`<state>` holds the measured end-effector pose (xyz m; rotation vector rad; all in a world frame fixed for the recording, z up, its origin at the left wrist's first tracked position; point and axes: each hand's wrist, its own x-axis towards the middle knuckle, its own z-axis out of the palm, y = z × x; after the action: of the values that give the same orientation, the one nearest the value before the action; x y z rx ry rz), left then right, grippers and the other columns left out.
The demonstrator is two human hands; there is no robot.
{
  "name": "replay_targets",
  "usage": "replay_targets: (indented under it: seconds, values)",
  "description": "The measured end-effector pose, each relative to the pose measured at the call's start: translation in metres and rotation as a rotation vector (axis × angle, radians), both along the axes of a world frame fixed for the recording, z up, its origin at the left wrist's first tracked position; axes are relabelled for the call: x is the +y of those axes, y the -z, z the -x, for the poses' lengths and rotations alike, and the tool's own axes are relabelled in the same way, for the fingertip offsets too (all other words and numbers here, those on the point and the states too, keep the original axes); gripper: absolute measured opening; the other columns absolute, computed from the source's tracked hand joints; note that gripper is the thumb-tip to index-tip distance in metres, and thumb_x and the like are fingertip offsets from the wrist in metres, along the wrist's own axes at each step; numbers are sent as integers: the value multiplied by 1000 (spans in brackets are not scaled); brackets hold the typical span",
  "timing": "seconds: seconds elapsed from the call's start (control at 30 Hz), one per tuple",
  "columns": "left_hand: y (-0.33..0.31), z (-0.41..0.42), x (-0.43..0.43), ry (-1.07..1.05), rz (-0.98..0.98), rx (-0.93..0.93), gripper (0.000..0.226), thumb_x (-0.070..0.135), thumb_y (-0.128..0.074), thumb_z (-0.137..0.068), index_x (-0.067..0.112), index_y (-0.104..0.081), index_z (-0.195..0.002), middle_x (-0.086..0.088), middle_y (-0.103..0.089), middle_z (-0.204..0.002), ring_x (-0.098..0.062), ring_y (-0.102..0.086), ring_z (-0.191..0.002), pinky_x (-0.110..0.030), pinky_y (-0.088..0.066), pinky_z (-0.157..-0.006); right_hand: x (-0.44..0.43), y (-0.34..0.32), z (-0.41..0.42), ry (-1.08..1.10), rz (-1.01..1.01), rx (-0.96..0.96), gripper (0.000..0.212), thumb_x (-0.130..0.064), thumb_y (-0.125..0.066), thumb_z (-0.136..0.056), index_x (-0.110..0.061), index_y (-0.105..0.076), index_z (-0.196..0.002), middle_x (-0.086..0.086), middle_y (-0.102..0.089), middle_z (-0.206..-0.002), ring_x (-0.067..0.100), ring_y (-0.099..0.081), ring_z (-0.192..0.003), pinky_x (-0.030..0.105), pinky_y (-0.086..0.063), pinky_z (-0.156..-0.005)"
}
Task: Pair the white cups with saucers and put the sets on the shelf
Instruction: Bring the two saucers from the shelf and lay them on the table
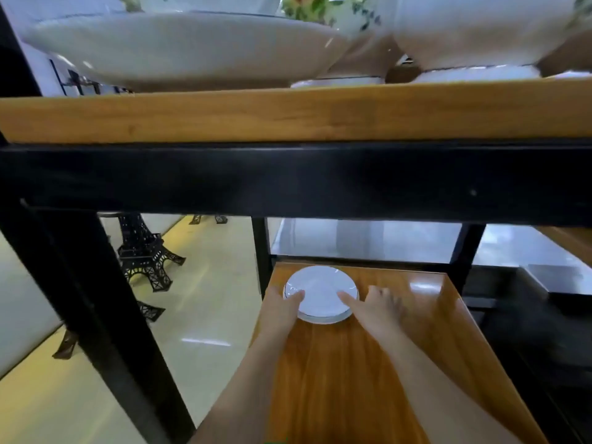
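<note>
Saucers flanked by both hands, left hand with thumb laid on rim, closure not discernible, right hand spread, fingertip touching rim

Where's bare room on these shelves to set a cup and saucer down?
The lower shelf is bare right of the saucer stack and nearer you, between the forearms. The upper shelf is crowded with bowls.

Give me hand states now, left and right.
Left hand: thumb over the saucer stack rim, fingers hidden; grip cannot be told.
Right hand: open, one finger touching the stack's rim, holding nothing.
</note>
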<state>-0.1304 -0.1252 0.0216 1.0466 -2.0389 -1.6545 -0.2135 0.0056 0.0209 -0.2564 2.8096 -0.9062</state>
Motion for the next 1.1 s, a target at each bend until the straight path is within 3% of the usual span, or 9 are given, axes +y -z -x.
replay_targets:
  seconds: [0.13,0.27,0.4,0.57,0.67,0.8,0.9,1.0,1.1]
  values:
    - [5,18,-20,-23,-163,8,70,24,-57,-89,13,-21,-148,-9,-37,-148,-31,-42,-127,-44,-42,-103,-9,12,18,10,77,-113,71,-61,-54,-79,-9,-47,-126,9,-34,-142,29,-28,-131,45,-24,-112]
    - [10,28,-27,-14,-195,6,64,13,-56,-90,12,-24,-146,-10,-44,-139,-25,-45,-105,-38,-50,-78,-15,18,26,-14,40,-107,65,-55,-63,-76,-13,-48,-123,8,-32,-142,29,-28,-132,43,-19,-111]
    - [10,34,-26,-45,-257,-40,65,6,-58,-89,11,-27,-145,-11,-41,-142,-34,-47,-117,-45,-55,-78,-21,21,25,2,22,-95,72,-48,-67,-76,-11,-40,-132,9,-33,-142,28,-31,-130,42,-22,-110]
    - [9,28,-24,-8,-286,-77,54,3,-62,-86,6,-39,-134,-9,-47,-118,-31,-50,-99,-42,-57,-63,-17,24,21,-9,124,-100,79,-37,-74,-72,-8,-35,-135,9,-36,-140,27,-32,-131,45,-24,-112]
    - [8,18,-17,23,-261,-81,48,4,-65,-83,7,-46,-126,-10,-53,-117,-33,-55,-101,-44,-58,-66,-9,20,12,-23,237,-121,70,-27,-76,-69,-10,-39,-126,5,-45,-126,26,-36,-126,46,-27,-110]
    - [4,-5,-6,52,-234,-27,42,4,-67,-82,15,-42,-114,-11,-54,-117,-33,-57,-103,-42,-58,-63,8,11,-8,-83,568,-292,61,-9,-74,-70,-18,-31,-112,6,-50,-120,21,-49,-107,30,-50,-80]
    - [0,-25,6,81,-200,21,47,7,-69,-81,20,-37,-113,-9,-52,-117,-33,-56,-108,-54,-58,-77,21,4,-30,-104,670,-289,62,-2,-72,-74,-21,-26,-110,4,-46,-114,17,-49,-101,15,-43,-59]
    - [-3,-49,22,96,-165,58,49,8,-70,-81,20,-36,-115,-9,-54,-119,-34,-57,-109,-55,-57,-80,38,4,-52,-92,754,-317,62,-1,-71,-75,-23,-26,-111,6,-47,-118,22,-50,-107,17,-45,-62]
    - [-3,-79,44,101,-186,90,40,5,-65,-85,20,-38,-111,-7,-57,-111,-25,-61,-93,-39,-59,-63,61,6,-80,-72,799,-337,61,0,-71,-74,-22,-29,-114,9,-49,-123,24,-51,-110,21,-47,-67]
